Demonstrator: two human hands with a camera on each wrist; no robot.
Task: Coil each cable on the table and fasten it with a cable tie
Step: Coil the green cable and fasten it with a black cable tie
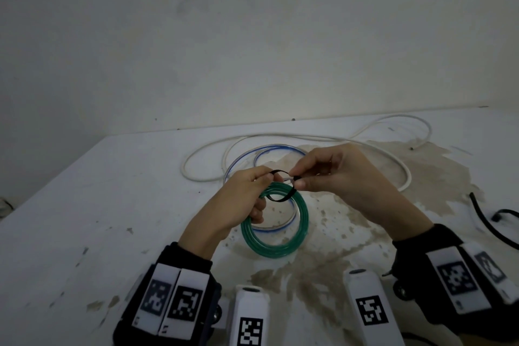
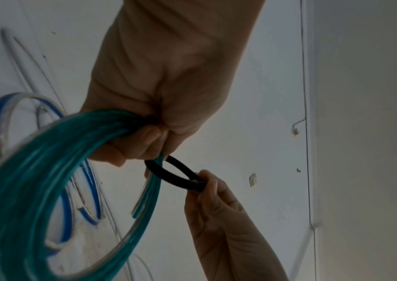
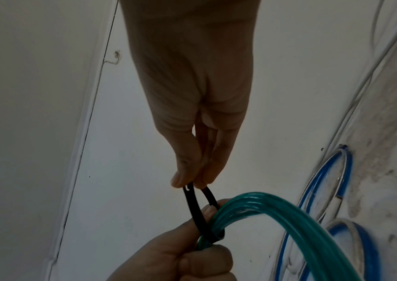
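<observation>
Both forearms reached forward, the hands meeting at mid-frame. The left hand (image 1: 238,199) was curled, its fingers (image 2: 132,146) closed tight around the green cable coil (image 1: 276,244). The right hand (image 1: 334,171) pinched both ends of the black cable tie (image 3: 196,209) between thumb and forefinger, its other fingers loosely bent.

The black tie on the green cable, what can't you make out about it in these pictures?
- Whether the black tie is fastened: right wrist view, the right hand's fingertips cover both ends.
- How it wraps the green cable: left wrist view, hidden inside the left hand.
- The tie's notches: head view, too small.
</observation>
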